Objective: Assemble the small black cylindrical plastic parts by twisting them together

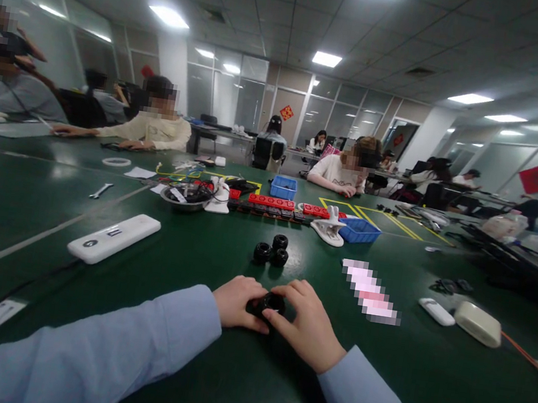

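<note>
Between my two hands, low over the near middle of the green table, is a small black wheel [273,302] with a hollow, ring-like top. My left hand [239,299] grips its left side, fingers curled around it. From the right, my right hand [301,317] holds the same wheel between thumb and fingers. Whether the wheel touches the tabletop is hard to see. Just beyond my hands, three similar black wheels [262,252] sit close together on the table.
A long white device [114,238] with a cable lies left, near a wrench [101,191]. Farther back are a metal bowl [183,197] of cables, a red-and-black strip [271,207] and a blue bin [360,230]. A white case [478,323] lies right. Co-workers sit across the table.
</note>
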